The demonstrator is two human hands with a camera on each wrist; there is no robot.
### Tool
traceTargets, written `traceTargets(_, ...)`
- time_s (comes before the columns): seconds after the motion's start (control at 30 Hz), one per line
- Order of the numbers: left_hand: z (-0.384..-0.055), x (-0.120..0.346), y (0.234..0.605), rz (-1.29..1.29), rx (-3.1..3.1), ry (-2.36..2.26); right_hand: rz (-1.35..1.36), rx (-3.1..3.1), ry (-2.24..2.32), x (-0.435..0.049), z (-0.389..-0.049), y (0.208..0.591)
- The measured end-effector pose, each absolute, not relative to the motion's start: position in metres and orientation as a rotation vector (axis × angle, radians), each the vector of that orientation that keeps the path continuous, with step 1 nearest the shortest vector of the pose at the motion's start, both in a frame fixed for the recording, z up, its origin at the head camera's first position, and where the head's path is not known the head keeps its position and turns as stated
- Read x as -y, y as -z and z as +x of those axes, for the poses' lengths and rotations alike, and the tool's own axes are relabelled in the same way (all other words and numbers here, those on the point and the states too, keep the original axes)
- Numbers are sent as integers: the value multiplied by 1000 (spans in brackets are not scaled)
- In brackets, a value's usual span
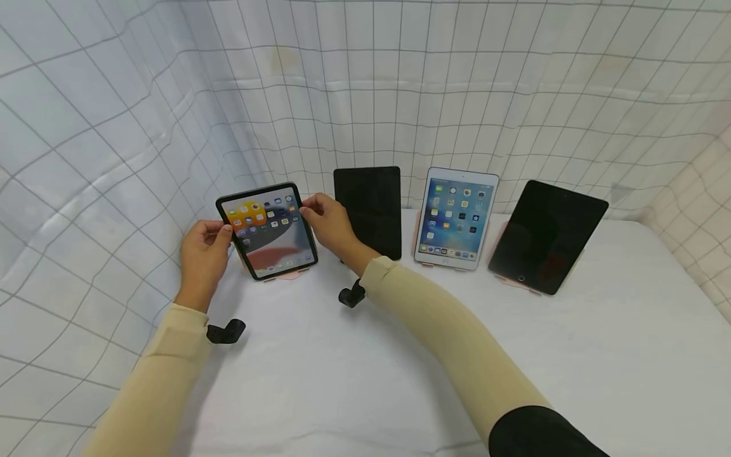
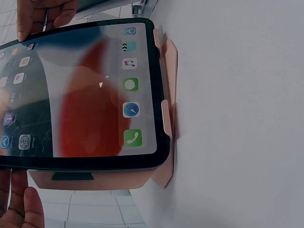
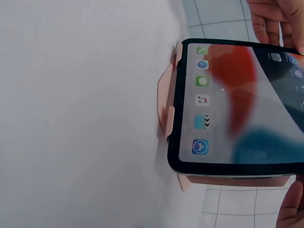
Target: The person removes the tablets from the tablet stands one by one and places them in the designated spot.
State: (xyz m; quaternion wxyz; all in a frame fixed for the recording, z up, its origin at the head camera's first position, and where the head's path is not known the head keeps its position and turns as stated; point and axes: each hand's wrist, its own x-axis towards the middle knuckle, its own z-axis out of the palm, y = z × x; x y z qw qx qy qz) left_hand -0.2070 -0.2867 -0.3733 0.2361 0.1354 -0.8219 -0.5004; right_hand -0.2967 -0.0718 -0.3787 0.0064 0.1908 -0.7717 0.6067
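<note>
A lit tablet (image 1: 268, 231) with a black frame leans back on a pink stand (image 2: 172, 95) at the left of the white table. My left hand (image 1: 204, 257) grips its left edge, thumb at the front of the frame. On the opposite edge, my right hand (image 1: 331, 222) pinches the frame near the upper part of the screen. In the left wrist view, the tablet's lower edge sits behind the stand's small front hooks (image 2: 166, 118). The right wrist view also shows fingers (image 3: 289, 209) of my right hand beside the tablet's edge, partly cut off by the frame.
A dark-screened tablet (image 1: 368, 209) stands just behind my right forearm. Farther right are a white tablet (image 1: 457, 219) with a lit screen and another dark tablet (image 1: 548, 238), both on pink stands. A white grid-patterned curtain (image 1: 400, 82) hangs behind and at the sides of the table (image 1: 320, 368).
</note>
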Motion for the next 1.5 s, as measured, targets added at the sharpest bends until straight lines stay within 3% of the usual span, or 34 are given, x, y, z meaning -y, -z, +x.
traceTargets(1.5,-178,282,364,242,2351,1489,523,2265,-2155,52,-260,388)
